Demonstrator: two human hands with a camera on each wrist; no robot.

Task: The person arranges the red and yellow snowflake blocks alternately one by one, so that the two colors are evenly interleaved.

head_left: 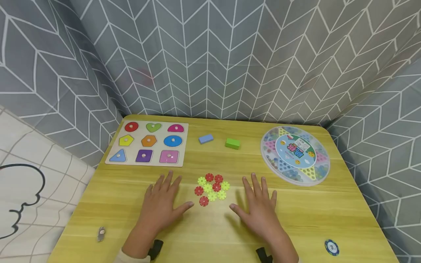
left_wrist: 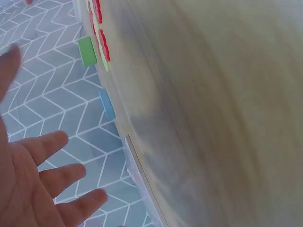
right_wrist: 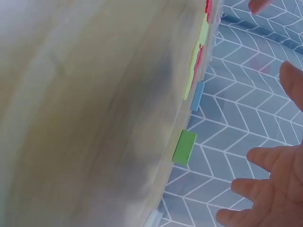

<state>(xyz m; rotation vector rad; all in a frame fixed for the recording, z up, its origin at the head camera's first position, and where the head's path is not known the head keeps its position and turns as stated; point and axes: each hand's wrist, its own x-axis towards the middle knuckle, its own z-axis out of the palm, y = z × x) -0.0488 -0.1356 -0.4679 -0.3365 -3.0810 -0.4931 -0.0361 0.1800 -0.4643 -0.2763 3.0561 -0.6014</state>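
Note:
Both hands are spread palm down over the table, holding nothing. My left hand (head_left: 161, 204) lies left of a cluster of small notched discs, with its thumb nearest a red disc (head_left: 204, 201). On the other side, my right hand (head_left: 260, 210) has its fingers fanned and its thumb pointing toward the yellow disc (head_left: 222, 194). The discs are red and yellow-green and lie flat in a loose group. In the wrist views, the left fingers (left_wrist: 61, 179) and right fingers (right_wrist: 251, 189) are straight and apart from the discs.
Behind the discs lie a blue block (head_left: 205, 138) and a green block (head_left: 232, 143). A shape puzzle board (head_left: 112, 160) is at back left, a round board game case (head_left: 268, 164) at back right. A small metallic item (head_left: 101, 233) and a poker chip (head_left: 332, 247) lie near the front.

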